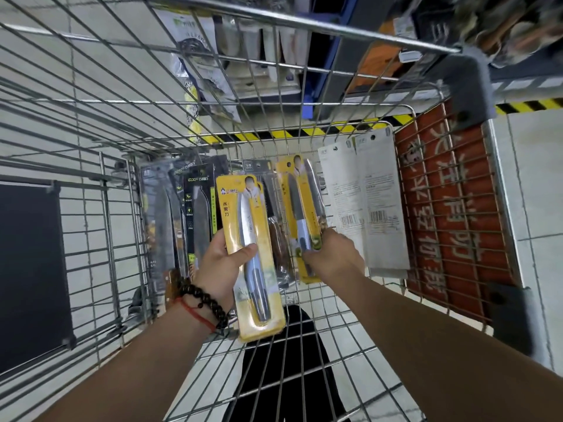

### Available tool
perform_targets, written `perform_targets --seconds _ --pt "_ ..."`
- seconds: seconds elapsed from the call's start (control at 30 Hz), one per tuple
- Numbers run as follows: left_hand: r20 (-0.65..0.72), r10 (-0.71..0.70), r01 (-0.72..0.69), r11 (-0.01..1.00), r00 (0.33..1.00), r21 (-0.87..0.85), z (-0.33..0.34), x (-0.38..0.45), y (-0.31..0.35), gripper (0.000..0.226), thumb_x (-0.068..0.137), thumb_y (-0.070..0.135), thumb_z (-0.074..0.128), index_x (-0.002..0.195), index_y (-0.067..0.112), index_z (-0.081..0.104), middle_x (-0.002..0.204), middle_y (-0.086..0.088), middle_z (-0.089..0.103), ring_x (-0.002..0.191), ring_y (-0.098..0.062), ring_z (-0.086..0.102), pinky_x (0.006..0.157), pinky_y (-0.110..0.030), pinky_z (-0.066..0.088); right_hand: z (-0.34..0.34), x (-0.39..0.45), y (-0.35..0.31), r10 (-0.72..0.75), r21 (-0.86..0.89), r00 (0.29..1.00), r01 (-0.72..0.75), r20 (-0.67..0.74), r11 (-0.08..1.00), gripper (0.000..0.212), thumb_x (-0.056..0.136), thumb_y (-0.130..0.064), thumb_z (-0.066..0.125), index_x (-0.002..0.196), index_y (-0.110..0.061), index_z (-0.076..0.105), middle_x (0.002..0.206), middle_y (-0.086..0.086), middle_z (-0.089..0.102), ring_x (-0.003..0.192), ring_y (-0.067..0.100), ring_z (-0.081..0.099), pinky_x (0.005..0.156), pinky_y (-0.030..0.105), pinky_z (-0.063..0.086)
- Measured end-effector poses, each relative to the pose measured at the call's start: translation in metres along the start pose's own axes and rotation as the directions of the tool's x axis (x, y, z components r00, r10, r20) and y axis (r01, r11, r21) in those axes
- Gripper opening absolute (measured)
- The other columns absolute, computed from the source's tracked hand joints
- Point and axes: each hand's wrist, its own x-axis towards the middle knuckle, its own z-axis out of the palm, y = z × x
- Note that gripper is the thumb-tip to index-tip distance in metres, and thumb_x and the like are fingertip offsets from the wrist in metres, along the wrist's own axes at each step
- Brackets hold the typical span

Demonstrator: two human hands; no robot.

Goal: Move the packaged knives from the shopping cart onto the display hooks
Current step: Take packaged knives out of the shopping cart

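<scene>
We are observing a yellow-carded knife pack [253, 254] — grey handle, blade pointing up — lifted above the wire shopping cart [304, 339]; a second yellow pack [300, 217] is leaning among black-carded packs [195, 208] and white-backed packs [365, 202] inside.

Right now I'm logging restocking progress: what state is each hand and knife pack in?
left hand: grips a yellow knife pack, lifted clear
right hand: grips second yellow pack, still among the others
black knife packs: lying in the shopping cart
white packs: in cart, barcode side up
</scene>
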Motion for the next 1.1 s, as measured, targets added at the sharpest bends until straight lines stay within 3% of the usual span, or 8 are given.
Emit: perform_targets --seconds 0.2,0.37,0.6,0.67,0.77,0.9,1.0,1.1 --pt "0.004 0.04 -0.04 0.997 0.999 0.059 -0.003 0.017 -0.013 0.109 0.055 0.05 0.085 0.147 0.027 0.031 0.155 -0.001 0.032 0.142 -0.029 0.031 0.112 -0.056 0.029 -0.012 -0.003 0.007 -0.111 0.397 0.994 0.104 -0.003 0.912 0.018 0.089 -0.021 0.066 0.077 -0.019 0.053 0.074 0.001 0.059 0.062 0.017 0.052 0.049 0.024 0.034" --pt "-0.069 0.005 -0.003 1.0 0.998 0.018 0.017 0.019 -0.011 0.077 0.094 0.02 0.061 0.154 0.021 0.013 0.16 0.002 0.013 0.146 -0.02 0.018 0.115 -0.043 0.019 -0.034 -0.016 0.008 -0.151 0.813 0.967 -0.08 0.203 0.577 0.013 0.08 -0.023 0.068 0.075 -0.016 0.058 0.078 0.015 0.057 0.068 0.028 0.047 0.061 0.039 0.042" --pt "0.01 0.058 -0.058 0.998 0.998 0.006 0.038 0.016 -0.01 0.112 0.049 0.059 0.086 0.142 0.021 0.039 0.145 0.002 0.046 0.123 -0.019 0.052 0.102 -0.047 0.043 -0.047 -0.049 0.006 -0.323 0.659 0.901 0.057 0.289 0.75 0.012 0.084 -0.023 0.073 0.076 -0.015 0.067 0.077 0.001 0.069 0.068 0.022 0.062 0.075 0.039 0.054" --pt "-0.001 0.04 -0.04 0.997 0.999 0.066 0.036 0.019 -0.016 0.099 0.059 0.05 0.085 0.14 0.018 0.039 0.14 0.006 0.048 0.124 -0.016 0.048 0.107 -0.046 0.038 -0.063 -0.047 0.009 -0.226 0.496 0.973 0.176 0.042 0.85 0.012 0.087 -0.029 0.068 0.097 -0.022 0.07 0.101 -0.005 0.068 0.084 0.014 0.065 0.079 0.031 0.053" --pt "-0.015 0.022 -0.022 0.999 1.0 0.045 0.029 0.025 -0.022 0.04 0.077 0.027 0.079 0.109 0.033 0.055 0.114 0.009 0.064 0.108 -0.011 0.059 0.101 -0.038 0.041 -0.085 -0.028 0.022 0.012 0.229 0.952 0.062 -0.305 0.971 0.065 0.087 -0.031 0.065 0.145 -0.022 0.036 0.145 0.004 0.038 0.124 0.026 0.046 0.099 0.036 0.042" --pt "-0.035 0.019 -0.017 0.999 0.999 0.042 0.02 0.023 -0.017 0.051 0.071 0.029 0.082 0.113 0.032 0.053 0.114 0.01 0.062 0.108 -0.013 0.057 0.103 -0.042 0.039 -0.071 -0.025 0.027 -0.115 0.006 0.979 0.118 -0.171 0.993 0.079 0.085 -0.032 0.062 0.151 -0.027 0.019 0.159 0.006 0.014 0.14 0.031 0.028 0.113 0.048 0.033" --pt "-0.083 -0.003 0.005 1.0 0.997 0.024 0.013 0.028 -0.016 0.099 0.067 0.037 0.084 0.147 0.023 0.028 0.142 0.002 0.047 0.127 -0.022 0.047 0.107 -0.049 0.036 -0.063 -0.034 0.018 -0.341 0.077 0.931 0.352 -0.128 0.933 0.061 0.087 -0.025 0.058 0.144 -0.026 0.036 0.144 0.001 0.045 0.129 0.023 0.046 0.105 0.045 0.042" --pt "-0.116 -0.02 0.021 1.0 0.993 0.004 0.007 0.029 -0.011 0.072 0.075 0.032 0.081 0.132 0.02 0.04 0.127 0.006 0.054 0.118 -0.019 0.05 0.1 -0.042 0.039 -0.055 -0.035 0.011 -0.404 0.054 0.911 0.409 -0.082 0.911 0.056 0.087 -0.022 0.057 0.14 -0.029 0.043 0.131 -0.001 0.057 0.116 0.021 0.054 0.099 0.039 0.047"
